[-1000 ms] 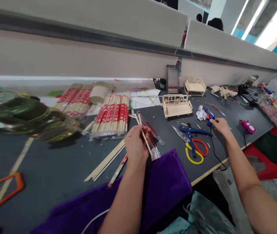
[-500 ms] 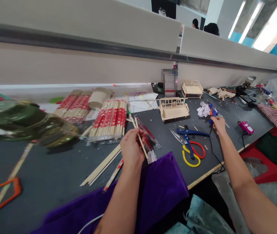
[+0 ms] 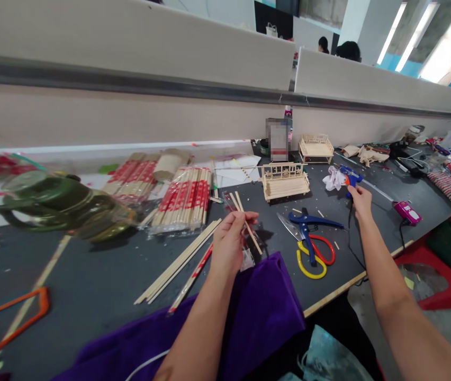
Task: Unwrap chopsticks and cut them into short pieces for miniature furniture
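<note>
My left hand (image 3: 226,241) is closed on two thin wooden sticks (image 3: 254,236), which cross between the fingertips. Fingers of my right hand (image 3: 361,202) close round the handle of a blue and orange glue gun (image 3: 351,176). Its nozzle end is by a crumpled white tissue (image 3: 333,179), and a long clear glue stick (image 3: 378,190) extends from its back. Between my hands lie pruning-style blue cutters (image 3: 307,219) over scissors (image 3: 312,270) with red and yellow handles. A small bamboo bench model (image 3: 285,182) stands behind them.
Loose sticks (image 3: 180,262) and wrapped chopstick packs (image 3: 183,198) lie left, near a green jug (image 3: 45,198) and an orange-framed saw (image 3: 43,304). Purple cloth (image 3: 265,296) covers the front edge. A second bench model (image 3: 316,148) and a pink box (image 3: 407,211) stand right.
My right hand has shifted from low on the glue gun to a grip round its handle, and the gun has turned slightly. My left hand has moved a little right with the sticks.
</note>
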`<control>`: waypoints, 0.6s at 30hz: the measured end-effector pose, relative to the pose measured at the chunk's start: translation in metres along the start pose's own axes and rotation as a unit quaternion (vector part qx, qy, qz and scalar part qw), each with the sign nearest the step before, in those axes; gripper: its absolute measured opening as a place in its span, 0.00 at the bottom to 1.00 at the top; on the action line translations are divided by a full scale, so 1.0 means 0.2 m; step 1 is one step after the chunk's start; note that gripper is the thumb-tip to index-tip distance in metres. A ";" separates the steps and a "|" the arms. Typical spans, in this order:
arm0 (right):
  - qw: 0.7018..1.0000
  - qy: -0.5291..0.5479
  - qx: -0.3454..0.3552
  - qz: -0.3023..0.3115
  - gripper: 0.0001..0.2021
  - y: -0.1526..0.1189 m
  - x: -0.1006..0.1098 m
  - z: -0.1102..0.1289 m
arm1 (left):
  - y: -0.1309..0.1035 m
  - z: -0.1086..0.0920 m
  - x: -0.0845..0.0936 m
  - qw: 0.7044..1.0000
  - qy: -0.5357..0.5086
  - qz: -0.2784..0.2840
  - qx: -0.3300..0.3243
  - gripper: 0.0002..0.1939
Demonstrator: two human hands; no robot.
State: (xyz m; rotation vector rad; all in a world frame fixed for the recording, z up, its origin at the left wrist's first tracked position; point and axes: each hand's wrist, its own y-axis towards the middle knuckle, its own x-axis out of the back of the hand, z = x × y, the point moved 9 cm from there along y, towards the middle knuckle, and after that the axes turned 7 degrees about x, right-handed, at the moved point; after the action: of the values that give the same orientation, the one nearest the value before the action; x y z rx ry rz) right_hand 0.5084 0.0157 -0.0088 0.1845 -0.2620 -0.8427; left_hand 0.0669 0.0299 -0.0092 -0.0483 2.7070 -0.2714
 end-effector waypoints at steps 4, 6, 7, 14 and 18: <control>1.000 0.024 -0.006 -0.014 0.17 0.04 0.03 0.01 | 0.00 0.01 -0.03 0.999 -0.001 0.033 -0.003 0.21; 0.999 0.043 -0.012 -0.003 0.18 0.05 0.02 0.02 | 0.00 0.01 -0.04 0.999 -0.014 0.048 0.003 0.20; 0.998 0.054 -0.015 0.005 0.18 0.05 0.00 0.03 | -0.01 0.01 -0.05 0.998 -0.024 0.057 0.009 0.19; 0.989 0.135 -0.039 0.055 0.17 -0.06 -0.13 0.04 | -0.05 0.08 -0.36 0.972 -0.146 0.148 0.114 0.11; 0.983 0.157 -0.041 0.081 0.17 -0.12 -0.17 0.07 | -0.02 0.21 -0.73 0.938 -0.192 0.210 0.199 0.06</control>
State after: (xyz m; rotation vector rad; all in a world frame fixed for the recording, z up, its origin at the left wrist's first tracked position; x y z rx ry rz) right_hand 0.4658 0.0246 -0.0068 0.2136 0.0541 -0.6495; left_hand 0.2180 0.0287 0.0130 0.5321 2.1613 -0.5993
